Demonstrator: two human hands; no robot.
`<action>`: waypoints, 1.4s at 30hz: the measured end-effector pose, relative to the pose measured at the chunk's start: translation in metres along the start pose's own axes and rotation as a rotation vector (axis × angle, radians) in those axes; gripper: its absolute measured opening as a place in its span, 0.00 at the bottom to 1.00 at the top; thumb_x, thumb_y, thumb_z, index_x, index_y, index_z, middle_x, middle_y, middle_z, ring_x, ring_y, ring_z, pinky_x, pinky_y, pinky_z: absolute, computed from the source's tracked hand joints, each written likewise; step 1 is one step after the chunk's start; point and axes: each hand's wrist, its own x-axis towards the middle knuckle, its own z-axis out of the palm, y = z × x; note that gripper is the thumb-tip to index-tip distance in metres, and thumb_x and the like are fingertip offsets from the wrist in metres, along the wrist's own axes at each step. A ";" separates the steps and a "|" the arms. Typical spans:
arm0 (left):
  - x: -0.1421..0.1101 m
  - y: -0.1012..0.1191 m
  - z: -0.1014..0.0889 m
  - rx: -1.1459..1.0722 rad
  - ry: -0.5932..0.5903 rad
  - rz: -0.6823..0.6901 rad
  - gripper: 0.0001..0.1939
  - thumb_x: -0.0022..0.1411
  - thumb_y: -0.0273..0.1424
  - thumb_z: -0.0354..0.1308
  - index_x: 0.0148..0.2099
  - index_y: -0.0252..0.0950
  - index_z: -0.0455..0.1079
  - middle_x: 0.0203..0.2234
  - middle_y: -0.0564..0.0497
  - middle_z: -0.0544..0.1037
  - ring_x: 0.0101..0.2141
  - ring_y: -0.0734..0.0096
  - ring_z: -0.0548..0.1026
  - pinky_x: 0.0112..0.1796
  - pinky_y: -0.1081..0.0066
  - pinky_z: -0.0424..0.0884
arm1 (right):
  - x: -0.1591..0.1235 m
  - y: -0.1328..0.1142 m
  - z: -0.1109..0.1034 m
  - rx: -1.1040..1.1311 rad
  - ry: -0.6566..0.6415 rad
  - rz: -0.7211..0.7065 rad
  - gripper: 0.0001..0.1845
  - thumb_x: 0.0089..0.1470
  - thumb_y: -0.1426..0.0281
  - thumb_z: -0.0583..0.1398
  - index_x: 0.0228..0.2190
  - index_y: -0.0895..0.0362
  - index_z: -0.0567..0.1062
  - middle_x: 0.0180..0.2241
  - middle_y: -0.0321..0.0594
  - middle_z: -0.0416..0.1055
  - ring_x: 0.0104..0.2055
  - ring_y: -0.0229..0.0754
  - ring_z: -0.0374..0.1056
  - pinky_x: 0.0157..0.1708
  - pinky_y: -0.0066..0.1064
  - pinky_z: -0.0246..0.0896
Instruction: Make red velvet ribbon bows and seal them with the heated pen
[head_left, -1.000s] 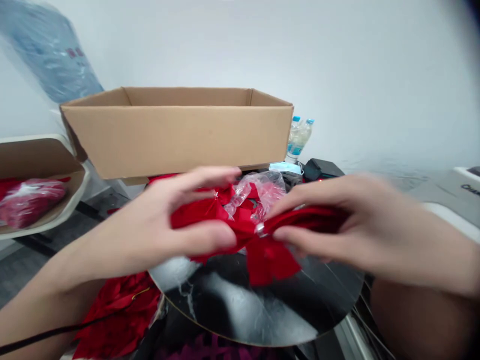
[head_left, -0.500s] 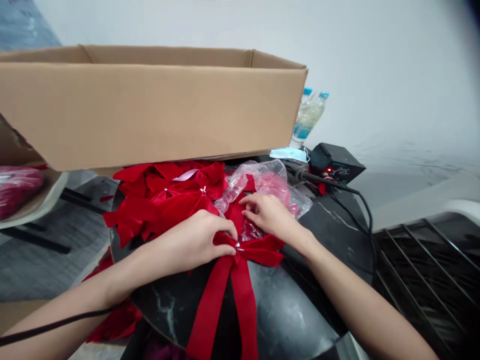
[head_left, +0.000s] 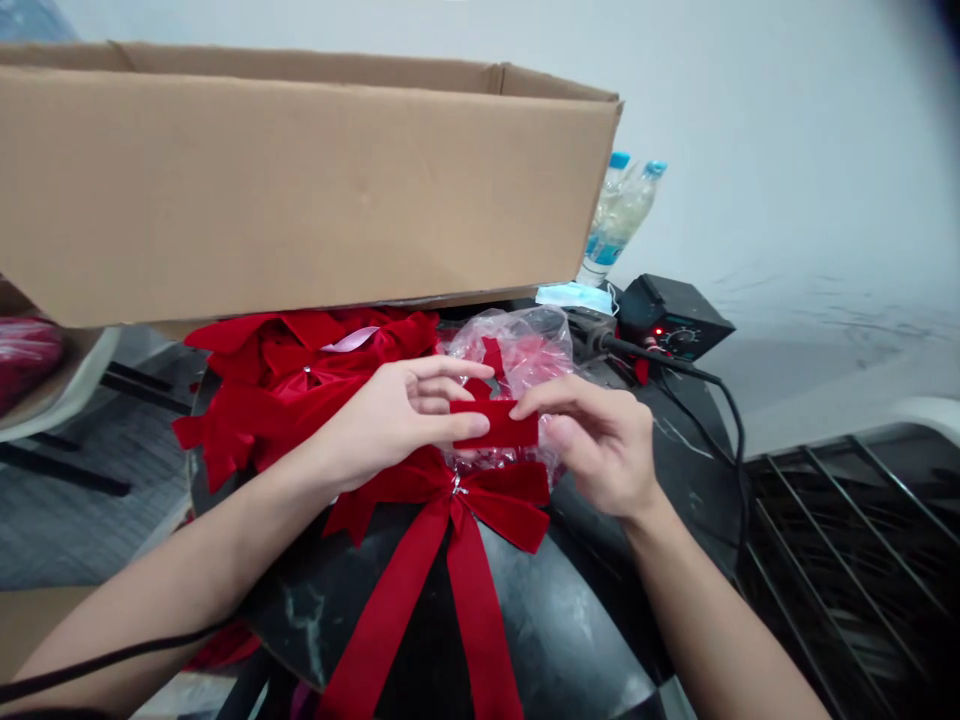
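Between my two hands a short strip of red velvet ribbon (head_left: 501,424) is held level above the table. My left hand (head_left: 409,405) pinches its left part, thumb in front and fingers behind. The right end is between the thumb and forefinger of my right hand (head_left: 600,435). Just below lies a red velvet bow (head_left: 487,500) with a silver tie at its middle and two long tails running toward me. A clear plastic bag (head_left: 551,335) with red pieces in it sits behind the strip.
A large cardboard box (head_left: 300,200) stands along the back. More red bows (head_left: 262,400) are heaped at left on the black round table (head_left: 577,610). At right are a black control box (head_left: 671,318) with a cable, a blue mask (head_left: 574,297) and bottles (head_left: 619,220).
My left hand has let go of the bow's middle. My right hand has come back from the plastic bag, and a short red ribbon strip is now held between both hands.
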 end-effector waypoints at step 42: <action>-0.018 -0.010 0.009 0.274 0.378 0.467 0.12 0.53 0.32 0.74 0.41 0.39 0.83 0.38 0.49 0.86 0.40 0.60 0.84 0.44 0.65 0.83 | -0.005 -0.004 0.016 -0.017 0.232 0.134 0.11 0.55 0.67 0.70 0.42 0.49 0.83 0.36 0.37 0.82 0.32 0.40 0.76 0.32 0.33 0.74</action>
